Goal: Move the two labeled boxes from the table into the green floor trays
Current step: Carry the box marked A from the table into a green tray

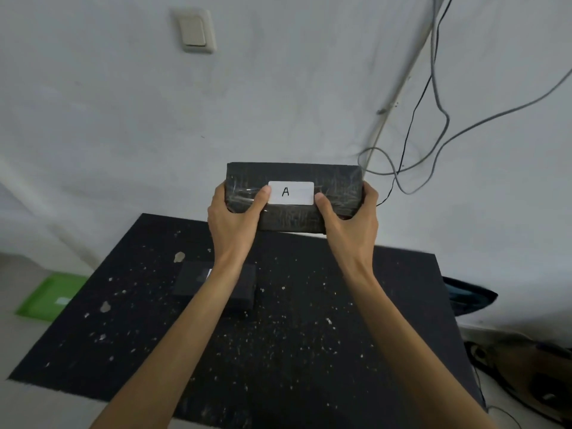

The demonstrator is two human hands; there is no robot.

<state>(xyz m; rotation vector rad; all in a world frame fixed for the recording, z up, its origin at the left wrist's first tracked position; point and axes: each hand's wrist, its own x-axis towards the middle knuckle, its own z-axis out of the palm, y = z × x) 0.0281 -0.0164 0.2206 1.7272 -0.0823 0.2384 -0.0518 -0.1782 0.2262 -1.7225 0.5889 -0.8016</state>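
Observation:
I hold a black box [294,218] wrapped in clear film, with a white label marked A, up in the air above the far edge of the black table [309,351]. My left hand [233,216] grips its left end and my right hand [349,219] grips its right end, thumbs on the front face. A second black box [192,281] lies on the table below, partly hidden by my left forearm; only a sliver of its white label shows. A green tray [46,300] sits on the floor to the table's left.
The white wall stands just behind the table, with a light switch [195,30] and hanging cables [433,119] at the right. Dark objects lie on the floor right of the table [470,297]. The tabletop is speckled with pale flecks.

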